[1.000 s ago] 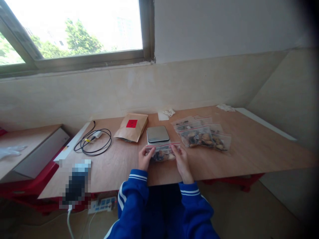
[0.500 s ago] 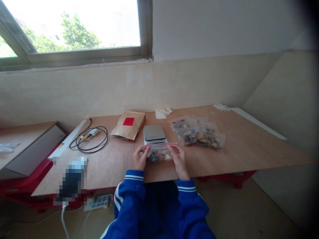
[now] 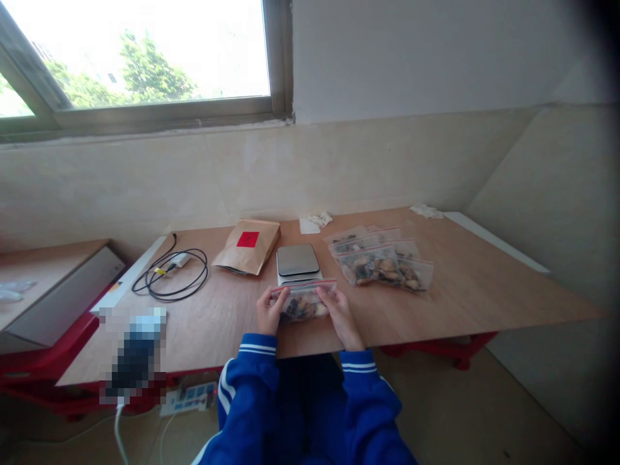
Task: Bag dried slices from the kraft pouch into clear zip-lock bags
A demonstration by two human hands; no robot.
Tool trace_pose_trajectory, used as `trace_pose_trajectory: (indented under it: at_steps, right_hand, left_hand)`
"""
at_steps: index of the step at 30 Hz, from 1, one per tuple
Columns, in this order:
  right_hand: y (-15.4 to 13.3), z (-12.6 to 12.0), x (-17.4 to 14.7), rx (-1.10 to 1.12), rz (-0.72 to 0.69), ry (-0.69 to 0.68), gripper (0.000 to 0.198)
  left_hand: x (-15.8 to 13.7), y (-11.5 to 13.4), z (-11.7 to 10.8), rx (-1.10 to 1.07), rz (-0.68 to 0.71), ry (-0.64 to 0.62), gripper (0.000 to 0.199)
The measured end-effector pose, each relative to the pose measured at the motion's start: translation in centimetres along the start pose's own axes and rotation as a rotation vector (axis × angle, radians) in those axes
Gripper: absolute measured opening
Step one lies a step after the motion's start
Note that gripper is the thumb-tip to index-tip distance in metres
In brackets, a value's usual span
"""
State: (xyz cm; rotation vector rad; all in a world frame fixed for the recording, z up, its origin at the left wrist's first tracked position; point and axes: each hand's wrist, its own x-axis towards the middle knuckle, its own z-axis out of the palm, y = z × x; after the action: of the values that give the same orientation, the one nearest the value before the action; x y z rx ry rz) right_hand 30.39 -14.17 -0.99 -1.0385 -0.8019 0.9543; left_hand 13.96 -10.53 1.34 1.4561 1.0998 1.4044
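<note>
A clear zip bag (image 3: 305, 306) with a red seal strip, holding dark and pale dried pieces that look like mushrooms, is between my hands at the table's front edge. My left hand (image 3: 269, 311) pinches its top left corner, thumb over the strip. On the strip's right part, my right hand (image 3: 341, 314) grips with thumb and fingers. Just behind the bag stands a small scale (image 3: 298, 259) with a metal plate; the bag's top hides its front edge. Several similar filled zip bags (image 3: 382, 263) lie overlapping to the right.
A brown paper pouch (image 3: 249, 247) with a red label lies left of the scale. Farther left are a coiled black cable (image 3: 169, 298) and a pixelated object (image 3: 135, 355) at the table edge. Crumpled white paper (image 3: 320, 219) lies at the back of the wooden table (image 3: 475, 284).
My right hand has slid a little inward along the seal strip, so the strip's right end now sticks out past my fingers. The whole view has shifted slightly.
</note>
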Motion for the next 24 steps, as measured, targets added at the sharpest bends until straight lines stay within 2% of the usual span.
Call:
trace_pose_trajectory:
  at_steps: [4, 9, 13, 20, 24]
  right_hand:
    - [0.1, 0.14, 0.15, 0.011, 0.035, 0.036, 0.035]
    - [0.05, 0.39, 0.04, 0.051, 0.022, 0.069, 0.032]
    - [-0.09, 0.51, -0.21, 0.053, 0.037, 0.087, 0.032]
    - [-0.43, 0.68, -0.49, 0.014, -0.007, 0.09, 0.031]
    - [-0.22, 0.42, -0.46, -0.018, -0.025, 0.092, 0.032]
  left_hand:
    - [0.06, 0.04, 0.08, -0.099, -0.014, -0.042, 0.026]
    - [-0.08, 0.27, 0.13, -0.189, -0.176, -0.083, 0.035]
    - [-0.11, 0.31, 0.25, -0.184, -0.227, -0.074, 0.036]
    - [-0.08, 0.06, 0.21, -0.15, -0.204, -0.063, 0.034]
    - [-0.26, 0.12, 0.2, -0.075, -0.128, -0.059, 0.03]
